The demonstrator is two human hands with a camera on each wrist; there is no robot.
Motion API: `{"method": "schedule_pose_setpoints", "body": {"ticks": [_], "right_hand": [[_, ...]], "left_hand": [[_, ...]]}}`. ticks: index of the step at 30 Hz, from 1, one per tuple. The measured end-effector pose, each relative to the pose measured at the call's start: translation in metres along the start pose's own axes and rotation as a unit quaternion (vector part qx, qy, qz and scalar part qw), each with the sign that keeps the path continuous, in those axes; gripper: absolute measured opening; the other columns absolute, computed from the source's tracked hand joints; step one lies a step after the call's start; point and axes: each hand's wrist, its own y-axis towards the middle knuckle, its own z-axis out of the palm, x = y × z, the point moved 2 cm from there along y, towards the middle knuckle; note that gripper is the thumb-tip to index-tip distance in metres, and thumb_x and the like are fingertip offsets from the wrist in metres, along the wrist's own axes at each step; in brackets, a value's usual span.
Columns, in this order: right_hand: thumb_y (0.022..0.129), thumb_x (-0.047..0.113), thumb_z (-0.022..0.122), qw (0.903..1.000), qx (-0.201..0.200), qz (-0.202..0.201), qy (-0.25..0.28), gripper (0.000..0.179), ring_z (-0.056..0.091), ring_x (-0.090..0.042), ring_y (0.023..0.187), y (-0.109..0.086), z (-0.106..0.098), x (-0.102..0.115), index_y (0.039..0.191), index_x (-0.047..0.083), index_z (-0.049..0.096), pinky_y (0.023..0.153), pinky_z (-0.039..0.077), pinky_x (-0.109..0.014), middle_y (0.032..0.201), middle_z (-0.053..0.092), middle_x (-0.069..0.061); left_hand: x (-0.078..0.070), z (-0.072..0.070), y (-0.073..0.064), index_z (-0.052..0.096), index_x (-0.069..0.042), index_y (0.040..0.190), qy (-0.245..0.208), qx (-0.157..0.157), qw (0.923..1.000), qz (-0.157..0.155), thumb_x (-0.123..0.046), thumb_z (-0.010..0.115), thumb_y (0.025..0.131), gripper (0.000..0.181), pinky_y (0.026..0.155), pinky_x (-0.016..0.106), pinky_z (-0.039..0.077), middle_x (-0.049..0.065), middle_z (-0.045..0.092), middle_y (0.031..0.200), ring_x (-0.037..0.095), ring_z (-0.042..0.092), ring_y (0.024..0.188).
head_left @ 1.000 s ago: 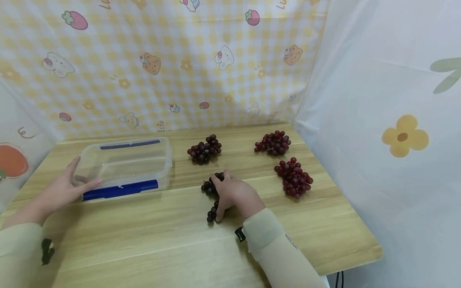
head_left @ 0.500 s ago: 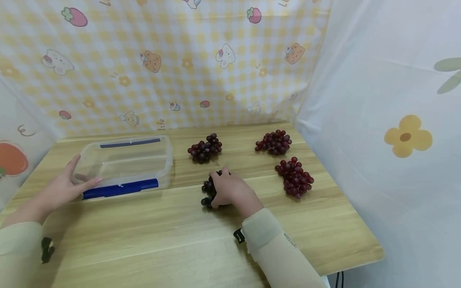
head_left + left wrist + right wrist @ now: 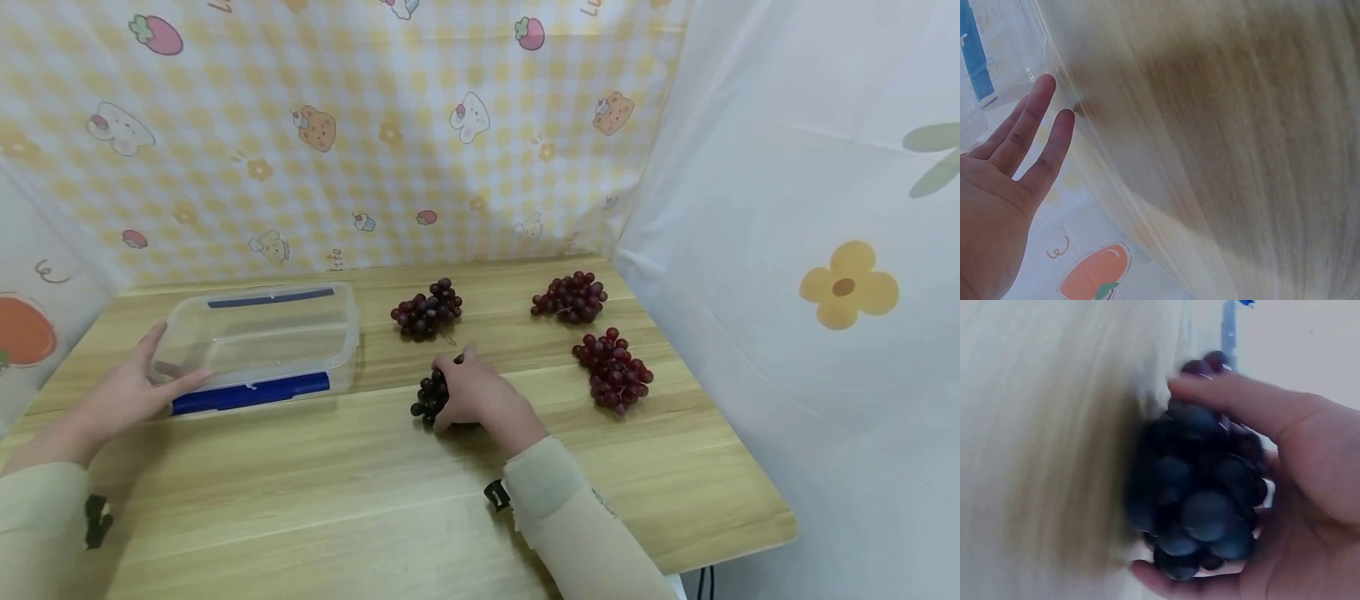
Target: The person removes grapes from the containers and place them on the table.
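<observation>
My right hand (image 3: 480,392) grips a bunch of black grapes (image 3: 429,398) at the middle of the table. In the right wrist view, the dark grapes (image 3: 1191,494) fill the space between thumb and fingers, close to the wood. At the left, my left hand (image 3: 127,387) rests at the end of a clear plastic container (image 3: 262,342) with blue side clips. Its thumb lies along the near rim. The left wrist view has that hand (image 3: 1007,181) with fairly straight, spread fingers by the clear container wall (image 3: 1022,56).
A dark red grape bunch (image 3: 426,312) lies behind the right hand. Two more red bunches, one at the back (image 3: 570,297) and one nearer (image 3: 612,371), lie at the right. A checked cloth (image 3: 405,167) hangs behind the wooden table (image 3: 300,508).
My right hand's thumb has moved in and back, gathering the spread black grapes into a compact bunch within its grip. The left hand and the container have stayed in place.
</observation>
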Motion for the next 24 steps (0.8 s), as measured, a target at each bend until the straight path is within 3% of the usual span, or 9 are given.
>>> {"method": "schedule_pose_setpoints", "body": {"ticks": [5,14,24], "right_hand": [[0.078,0.042,0.096,0.9998,0.020,0.006,-0.001,0.106,0.055,-0.042,0.138,-0.008,-0.003,0.002,0.166,0.029,0.038,0.106,0.057,-0.055,0.170,0.025,-0.022],[0.079,0.044,0.095,0.9994,0.034,0.003,0.006,0.117,0.054,-0.046,0.143,-0.015,-0.006,0.000,0.171,0.034,0.023,0.111,0.054,-0.058,0.179,0.008,-0.019],[0.083,0.041,0.093,0.9982,0.050,0.018,0.029,0.117,0.047,-0.049,0.151,-0.026,-0.016,-0.003,0.173,0.032,0.018,0.115,0.049,-0.062,0.181,0.006,-0.017]], "left_hand": [[0.002,-0.001,0.002,-0.032,-0.005,0.162,0.005,-0.002,1.0000,0.004,-0.062,0.054,0.105,0.118,0.098,0.087,0.034,0.051,0.042,0.148,0.078,0.037,0.130],[0.004,-0.001,0.001,-0.031,-0.006,0.163,0.006,-0.006,1.0000,-0.001,-0.063,0.054,0.104,0.118,0.099,0.088,0.032,0.052,0.039,0.149,0.080,0.030,0.130],[0.001,-0.001,0.000,-0.031,-0.006,0.162,0.005,-0.005,1.0000,0.002,-0.063,0.053,0.105,0.117,0.100,0.088,0.032,0.053,0.038,0.149,0.081,0.030,0.130]]}}
